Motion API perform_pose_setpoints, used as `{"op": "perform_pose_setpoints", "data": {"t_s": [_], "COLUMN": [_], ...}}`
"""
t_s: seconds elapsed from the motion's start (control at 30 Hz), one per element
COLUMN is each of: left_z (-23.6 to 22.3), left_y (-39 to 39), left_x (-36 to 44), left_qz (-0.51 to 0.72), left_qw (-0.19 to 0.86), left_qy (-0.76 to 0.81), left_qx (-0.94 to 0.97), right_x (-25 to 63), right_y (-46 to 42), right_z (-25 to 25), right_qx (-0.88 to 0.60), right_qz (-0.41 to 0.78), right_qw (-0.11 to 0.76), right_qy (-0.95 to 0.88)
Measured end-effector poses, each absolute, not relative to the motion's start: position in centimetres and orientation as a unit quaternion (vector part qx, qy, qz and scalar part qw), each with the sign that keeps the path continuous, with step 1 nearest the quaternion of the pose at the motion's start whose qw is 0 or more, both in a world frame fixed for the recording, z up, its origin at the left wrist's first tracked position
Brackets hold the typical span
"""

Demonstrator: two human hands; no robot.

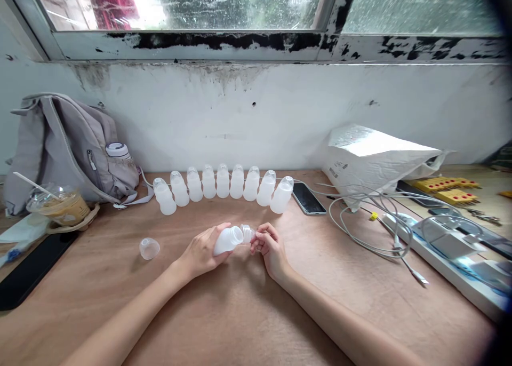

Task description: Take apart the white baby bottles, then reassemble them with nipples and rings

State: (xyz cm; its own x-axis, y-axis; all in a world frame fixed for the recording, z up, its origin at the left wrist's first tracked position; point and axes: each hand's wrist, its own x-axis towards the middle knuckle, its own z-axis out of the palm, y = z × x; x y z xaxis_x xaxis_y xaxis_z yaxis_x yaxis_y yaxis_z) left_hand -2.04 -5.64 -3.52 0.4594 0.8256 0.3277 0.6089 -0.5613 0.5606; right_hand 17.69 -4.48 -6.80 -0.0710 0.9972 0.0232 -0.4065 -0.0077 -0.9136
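My left hand (pixel 204 250) is wrapped round a translucent white baby bottle (pixel 226 241), tilted with its open mouth toward the right. Between the fingertips of my right hand (pixel 270 247) is a clear nipple with its collar (pixel 247 233), its wide end facing the bottle mouth. The two parts are very close; I cannot tell whether they touch. To the left of my left hand, a clear dome cap (pixel 149 248) lies on the wooden table (pixel 240 323). Several capped baby bottles (pixel 223 181) stand upright in a curved row beyond my hands.
A phone (pixel 309 198) lies right of the row, near tangled white cables (pixel 360 238) and a power strip (pixel 444 264). A white plastic bag (pixel 368 158) leans against the wall. At left are a grey backpack (pixel 68 142), an iced drink (pixel 60 206) and a black phone (pixel 34 272).
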Motion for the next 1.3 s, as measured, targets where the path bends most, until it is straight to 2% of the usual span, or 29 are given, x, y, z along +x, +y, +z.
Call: {"op": "perform_pose_setpoints", "data": {"t_s": [0.13,0.37,0.6,0.87,1.07,1.3], "left_z": [-4.5,-5.6,-6.3,-6.4,-6.4,-6.2], "left_y": [-5.2,-4.9,-5.0,-5.1,-4.9,-5.0], "left_x": [-2.6,-3.1,-3.1,-3.0,-3.0,-3.1], "left_qz": [0.286,0.277,0.313,0.304,0.342,0.343], "left_qw": [0.128,0.057,0.046,-0.016,-0.06,-0.063], "left_qy": [0.467,0.438,0.445,0.428,0.397,0.39], "left_qx": [0.827,0.853,0.838,0.851,0.85,0.852], "right_x": [18.2,18.3,18.1,18.0,18.1,18.1], "right_y": [-4.4,-4.5,-4.6,-4.6,-4.7,-4.7], "right_z": [-6.6,-6.4,-6.2,-6.1,-6.1,-6.1], "right_qx": [-0.386,-0.393,-0.386,-0.392,-0.395,-0.381], "right_qz": [0.579,0.565,0.565,0.573,0.574,0.576], "right_qw": [0.57,0.546,0.54,0.524,0.519,0.534], "right_qy": [-0.437,-0.477,-0.489,-0.493,-0.495,-0.488]}}
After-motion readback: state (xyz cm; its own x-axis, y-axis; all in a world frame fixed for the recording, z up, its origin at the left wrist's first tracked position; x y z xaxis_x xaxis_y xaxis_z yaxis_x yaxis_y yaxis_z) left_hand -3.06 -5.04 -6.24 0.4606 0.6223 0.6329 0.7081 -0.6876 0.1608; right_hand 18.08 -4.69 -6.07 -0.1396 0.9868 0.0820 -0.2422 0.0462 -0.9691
